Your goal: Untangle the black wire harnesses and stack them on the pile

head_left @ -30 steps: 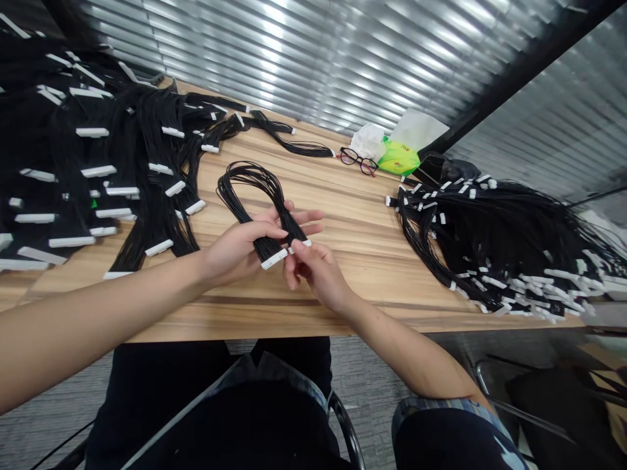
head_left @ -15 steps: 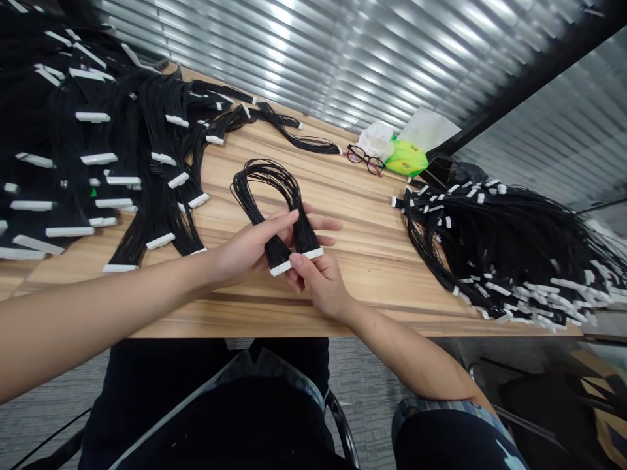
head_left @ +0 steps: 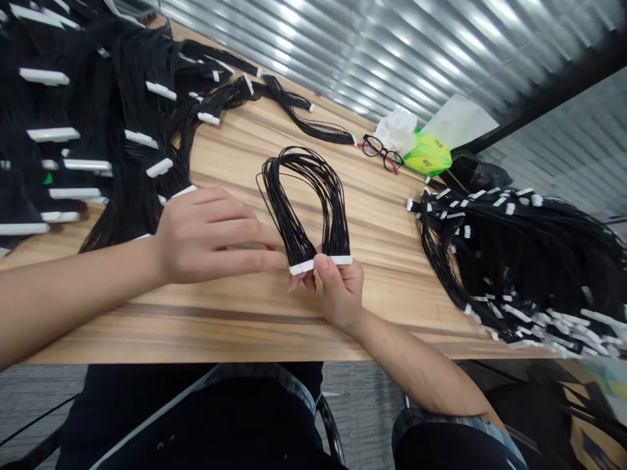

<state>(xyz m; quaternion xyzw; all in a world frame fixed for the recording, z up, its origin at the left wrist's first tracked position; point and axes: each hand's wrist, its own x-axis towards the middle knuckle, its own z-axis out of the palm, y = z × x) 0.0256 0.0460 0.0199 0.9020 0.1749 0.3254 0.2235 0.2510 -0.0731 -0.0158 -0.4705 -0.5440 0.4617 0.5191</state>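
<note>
A black wire harness (head_left: 337, 215) arches upward in a loop, with white connectors (head_left: 341, 260) side by side at its lower ends. My right hand (head_left: 340, 294) pinches these connectors, thumb in front and fingers behind. To the left, my left hand (head_left: 220, 235) has its fingers stretched out, their tips beside the left connector. Whether those tips touch it I cannot tell. No part of the harness shows inside the left hand.
A big heap of black harnesses with white connectors (head_left: 53, 134) covers the table's left side. Another pile (head_left: 529, 248) lies at the right. Glasses (head_left: 382, 153), crumpled tissue (head_left: 398, 130) and a green tissue pack (head_left: 428, 154) sit at the back of the wooden table (head_left: 235, 326).
My left hand has let go of the wires and moved left. The harness now stands in my right hand alone, its loop spread wider. The view has shifted slightly.
</note>
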